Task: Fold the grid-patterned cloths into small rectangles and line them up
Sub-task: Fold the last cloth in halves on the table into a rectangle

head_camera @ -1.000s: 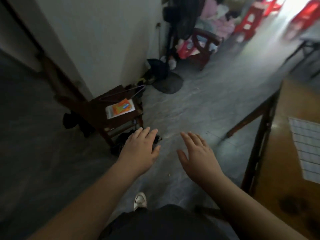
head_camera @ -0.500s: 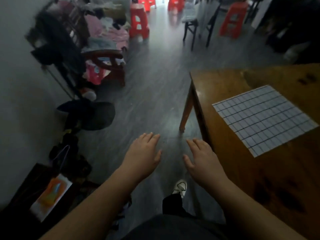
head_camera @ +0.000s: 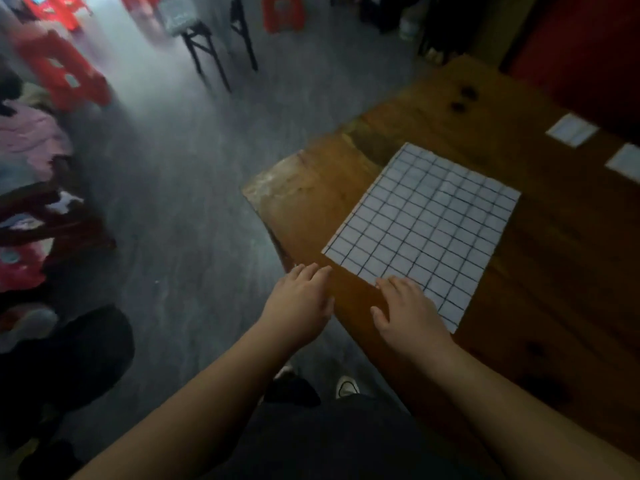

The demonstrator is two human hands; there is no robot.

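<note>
A white cloth with a dark grid pattern [head_camera: 426,226] lies flat and unfolded on the brown wooden table [head_camera: 561,271], near the table's left corner. My right hand [head_camera: 407,311] is held palm down with fingers apart, its fingertips over the cloth's near edge. My left hand [head_camera: 299,299] hovers palm down at the table's near left edge, just left of the cloth, holding nothing. Two small white folded pieces, one [head_camera: 571,129] and another [head_camera: 625,162], lie side by side at the far right of the table.
Grey floor [head_camera: 180,220] spreads left of the table. Red plastic stools [head_camera: 62,71] and a dark chair frame [head_camera: 214,43] stand at the back. A pile of clothes [head_camera: 31,140] and dark objects [head_camera: 65,355] sit at the left. My shoes [head_camera: 346,388] show below.
The view has swung right from the wall and floor to the table. Both hands have come from above the floor to the table's edge, the right one reaching the cloth's near edge.
</note>
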